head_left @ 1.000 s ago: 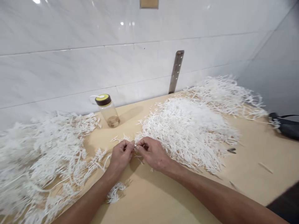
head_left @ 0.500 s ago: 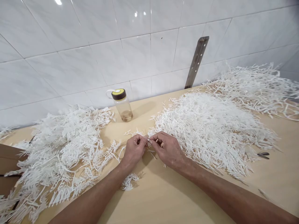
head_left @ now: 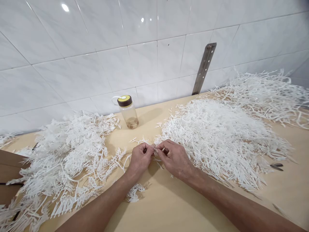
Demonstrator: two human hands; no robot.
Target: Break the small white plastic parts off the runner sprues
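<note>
From the head camera, both hands meet near the middle of the table (head_left: 169, 206). The left hand (head_left: 140, 159) is curled almost shut, with its thumb and first finger pinched together. The right hand (head_left: 175, 158) is curled the same way, and its fingertips (head_left: 156, 150) touch the left hand's fingertips. Between them they pinch a small white plastic piece (head_left: 163, 149). Only a tiny bit of it shows, so its shape is hard to tell.

At 12 o'clock from the hands, near the wall, stands a clear bottle (head_left: 129, 112). It is upright and its dark and yellow lid (head_left: 125, 100) is on. A white loop hangs off the lid. There is a little brownish stuff at the bottom of the bottle, and the rest looks empty.

At 9 o'clock from the hands lies a big pile of branchy white plastic strips (head_left: 65, 161). At 2 o'clock lies a heap of short white sticks (head_left: 217, 138), and the right hand rests just beside its edge. Farther off at 2 o'clock is another pile of white strips (head_left: 263, 93). A small white clump (head_left: 135, 193) lies on the table at 6 o'clock, just beside the left arm. A metal bar (head_left: 204, 69) leans on the tiled wall at 1 o'clock.
</note>
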